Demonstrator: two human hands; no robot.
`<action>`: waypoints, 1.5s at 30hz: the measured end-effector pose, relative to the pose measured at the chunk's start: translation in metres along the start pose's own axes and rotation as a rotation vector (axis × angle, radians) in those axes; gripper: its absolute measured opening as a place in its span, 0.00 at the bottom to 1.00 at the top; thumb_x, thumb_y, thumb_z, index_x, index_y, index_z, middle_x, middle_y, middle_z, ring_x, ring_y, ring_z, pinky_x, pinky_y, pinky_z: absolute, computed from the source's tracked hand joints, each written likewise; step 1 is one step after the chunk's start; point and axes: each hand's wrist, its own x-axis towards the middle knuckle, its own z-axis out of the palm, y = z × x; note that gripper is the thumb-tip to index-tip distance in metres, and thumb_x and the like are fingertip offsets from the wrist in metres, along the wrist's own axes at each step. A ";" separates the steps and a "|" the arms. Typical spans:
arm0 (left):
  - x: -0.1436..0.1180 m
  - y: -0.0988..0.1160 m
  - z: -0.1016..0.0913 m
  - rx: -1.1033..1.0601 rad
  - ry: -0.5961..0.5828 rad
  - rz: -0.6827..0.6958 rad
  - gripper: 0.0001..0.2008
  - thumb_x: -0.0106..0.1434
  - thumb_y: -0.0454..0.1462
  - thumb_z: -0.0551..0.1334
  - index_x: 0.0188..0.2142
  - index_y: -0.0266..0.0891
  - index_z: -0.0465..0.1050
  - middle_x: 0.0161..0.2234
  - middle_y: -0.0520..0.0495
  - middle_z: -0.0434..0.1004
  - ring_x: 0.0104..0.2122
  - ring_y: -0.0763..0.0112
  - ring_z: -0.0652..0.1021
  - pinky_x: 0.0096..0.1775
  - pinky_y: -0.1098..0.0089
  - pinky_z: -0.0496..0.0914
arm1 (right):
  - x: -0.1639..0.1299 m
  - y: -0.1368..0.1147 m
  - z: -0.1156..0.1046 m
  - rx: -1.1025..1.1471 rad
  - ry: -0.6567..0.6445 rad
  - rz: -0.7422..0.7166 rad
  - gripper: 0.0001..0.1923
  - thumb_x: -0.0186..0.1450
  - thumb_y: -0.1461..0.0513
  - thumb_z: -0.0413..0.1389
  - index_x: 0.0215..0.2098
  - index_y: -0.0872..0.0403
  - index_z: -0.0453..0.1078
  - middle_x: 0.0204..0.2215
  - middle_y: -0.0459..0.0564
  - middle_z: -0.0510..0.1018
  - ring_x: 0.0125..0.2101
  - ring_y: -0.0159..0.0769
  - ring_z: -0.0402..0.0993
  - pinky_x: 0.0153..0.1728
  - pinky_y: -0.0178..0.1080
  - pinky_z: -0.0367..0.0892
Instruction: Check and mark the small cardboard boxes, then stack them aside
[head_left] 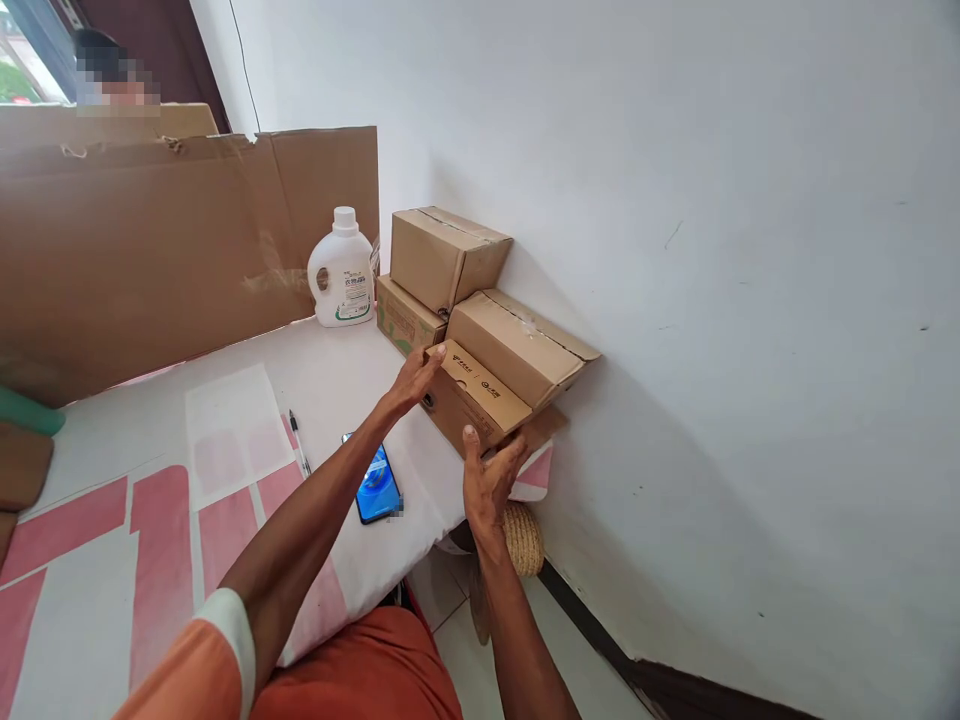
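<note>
A cardboard box with dark print on its top flap (486, 383) sits at the table's right edge, between my two hands. My left hand (415, 380) is at its left end, fingers stretched out, seemingly touching the corner. At the near right end is my right hand (493, 478), open with the thumb up; whether it touches the box I cannot tell. A plain taped carton (517, 340) rests on or just behind the printed box. Behind them, another taped carton (442, 258) is stacked on a box with green print (405, 318).
A white detergent jug (343, 270) stands left of the stacks, before a tall cardboard sheet (150, 240). A phone (377, 488), a pen (298, 442) and a pale sheet (238, 420) lie on the table. The wall (712, 250) is close on the right. Another person (112, 75) is beyond the cardboard.
</note>
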 end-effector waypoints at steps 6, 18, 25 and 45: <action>-0.091 0.044 -0.060 0.077 0.116 0.141 0.31 0.74 0.55 0.54 0.66 0.38 0.68 0.64 0.35 0.71 0.61 0.53 0.73 0.61 0.57 0.68 | -0.024 -0.030 -0.007 0.128 -0.015 -0.081 0.43 0.70 0.38 0.55 0.69 0.60 0.59 0.67 0.73 0.66 0.66 0.59 0.66 0.65 0.62 0.63; -0.304 0.031 -0.208 0.430 0.808 0.127 0.24 0.78 0.52 0.52 0.62 0.45 0.76 0.59 0.41 0.77 0.57 0.57 0.77 0.58 0.57 0.71 | -0.119 -0.080 0.082 0.366 -0.704 -0.356 0.35 0.67 0.48 0.65 0.67 0.50 0.64 0.59 0.60 0.75 0.57 0.50 0.75 0.51 0.52 0.78; -0.359 -0.046 -0.205 0.088 0.974 -0.149 0.30 0.75 0.59 0.51 0.56 0.41 0.77 0.55 0.38 0.81 0.55 0.55 0.79 0.54 0.55 0.74 | -0.139 -0.037 0.089 0.266 -0.918 -0.616 0.47 0.65 0.47 0.67 0.75 0.47 0.53 0.64 0.63 0.69 0.61 0.54 0.71 0.54 0.58 0.77; -0.360 -0.075 -0.218 -0.085 0.948 -0.336 0.30 0.63 0.60 0.66 0.54 0.41 0.78 0.52 0.40 0.82 0.52 0.53 0.79 0.51 0.59 0.74 | -0.193 -0.016 0.060 0.195 -0.942 -1.208 0.35 0.74 0.61 0.60 0.75 0.51 0.54 0.66 0.64 0.73 0.72 0.53 0.60 0.64 0.58 0.73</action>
